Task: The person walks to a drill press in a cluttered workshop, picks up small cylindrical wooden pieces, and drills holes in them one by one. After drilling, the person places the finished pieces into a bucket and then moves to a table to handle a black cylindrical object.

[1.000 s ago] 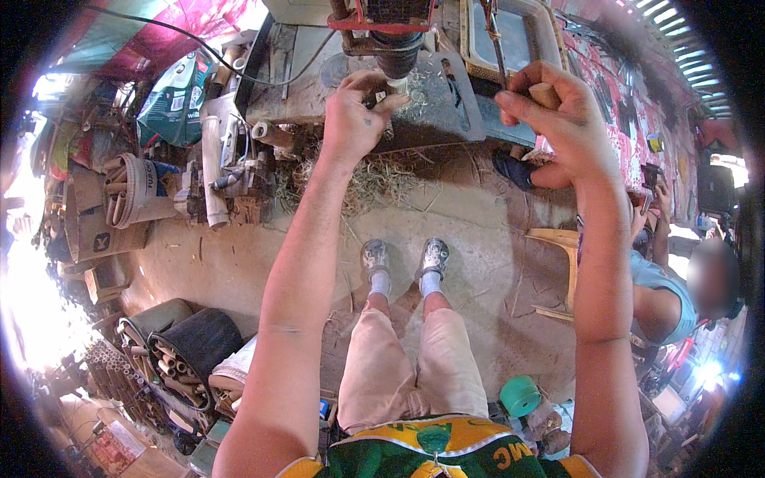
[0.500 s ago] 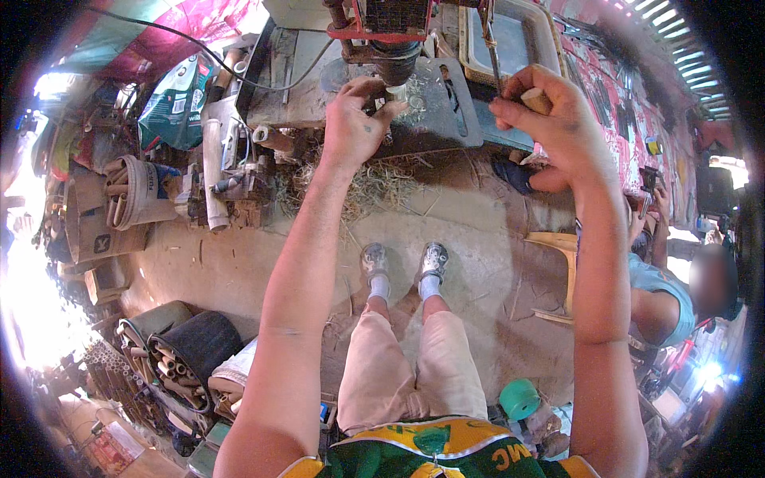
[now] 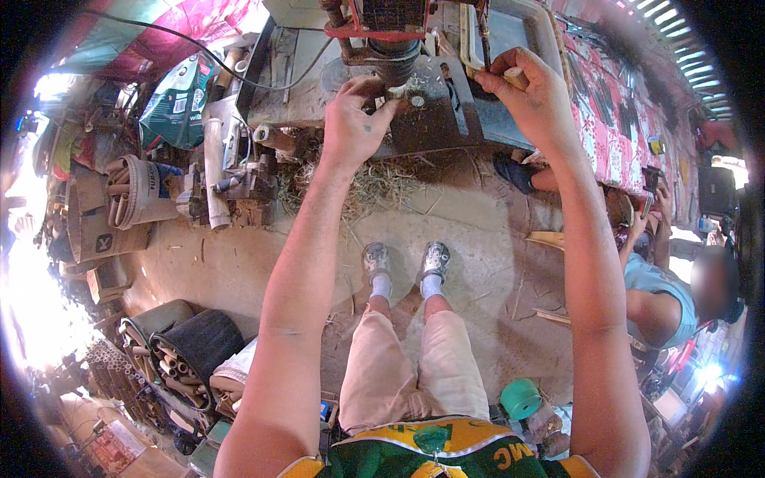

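At the far middle stands a drill press-like machine (image 3: 390,28) with a red frame and a dark round head (image 3: 394,62). My left hand (image 3: 358,127) is closed just under that head, thumb and fingers around a small pale piece (image 3: 394,93) that they partly cover. To the right, my right hand (image 3: 534,99) is raised and closed, with a short pale wooden cylinder (image 3: 516,77) in its fingers. Its fingertips are beside the lower end of a thin metal rod (image 3: 485,44); whether they touch it I cannot tell. A small pale disc (image 3: 417,101) lies on the machine's dark table (image 3: 434,131).
A pale-rimmed tray (image 3: 550,36) stands behind my right hand. Shavings (image 3: 382,187) cover the floor below the machine. Buckets of cut tubes (image 3: 191,350) stand at left. A co-worker (image 3: 657,299) is at right, near a red-and-white patterned cloth (image 3: 602,119).
My right hand has moved left and away from me, still holding the wooden cylinder. The rod has shifted left. Shavings on the machine's table have mostly gone. My left hand has barely moved.
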A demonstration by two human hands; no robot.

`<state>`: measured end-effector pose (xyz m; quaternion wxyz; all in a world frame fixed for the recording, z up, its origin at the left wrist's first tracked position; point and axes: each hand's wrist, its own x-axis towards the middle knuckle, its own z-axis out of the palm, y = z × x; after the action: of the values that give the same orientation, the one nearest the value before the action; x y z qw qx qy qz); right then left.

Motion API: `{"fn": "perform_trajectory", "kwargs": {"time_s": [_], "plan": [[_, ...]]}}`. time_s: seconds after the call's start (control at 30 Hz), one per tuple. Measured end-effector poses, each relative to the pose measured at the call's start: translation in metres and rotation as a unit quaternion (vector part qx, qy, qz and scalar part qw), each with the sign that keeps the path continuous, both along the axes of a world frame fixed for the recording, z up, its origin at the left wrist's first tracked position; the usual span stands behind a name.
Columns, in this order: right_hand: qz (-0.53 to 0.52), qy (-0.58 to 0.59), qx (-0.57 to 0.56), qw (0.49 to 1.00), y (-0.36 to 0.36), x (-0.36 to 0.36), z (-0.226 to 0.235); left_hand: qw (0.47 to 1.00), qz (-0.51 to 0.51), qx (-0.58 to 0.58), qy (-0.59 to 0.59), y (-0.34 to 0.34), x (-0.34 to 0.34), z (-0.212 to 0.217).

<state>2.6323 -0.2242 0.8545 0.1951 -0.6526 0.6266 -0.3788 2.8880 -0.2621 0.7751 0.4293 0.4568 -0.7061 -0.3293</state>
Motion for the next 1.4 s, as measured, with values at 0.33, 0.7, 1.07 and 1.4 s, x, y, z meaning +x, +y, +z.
{"fn": "perform_trajectory", "kwargs": {"time_s": [0.33, 0.7, 1.07, 1.4], "plan": [[0.159, -0.196, 0.238, 0.938, 0.029, -0.012, 0.079, 0.998, 0.021, 0.033, -0.048, 0.003, -0.001, 0.008], [0.056, 0.002, 0.169, 0.984, -0.001, -0.006, 0.035, 1.000, 0.011, 0.011, -0.019, 0.002, -0.001, 0.004], [0.001, 0.061, -0.001, 0.998, -0.026, -0.007, -0.001, 0.999, 0.014, 0.028, -0.012, 0.004, -0.001, 0.005], [0.135, -0.220, 0.177, 0.950, 0.039, -0.019, 0.087, 0.999, 0.007, 0.030, -0.040, 0.003, 0.001, 0.004]]}}
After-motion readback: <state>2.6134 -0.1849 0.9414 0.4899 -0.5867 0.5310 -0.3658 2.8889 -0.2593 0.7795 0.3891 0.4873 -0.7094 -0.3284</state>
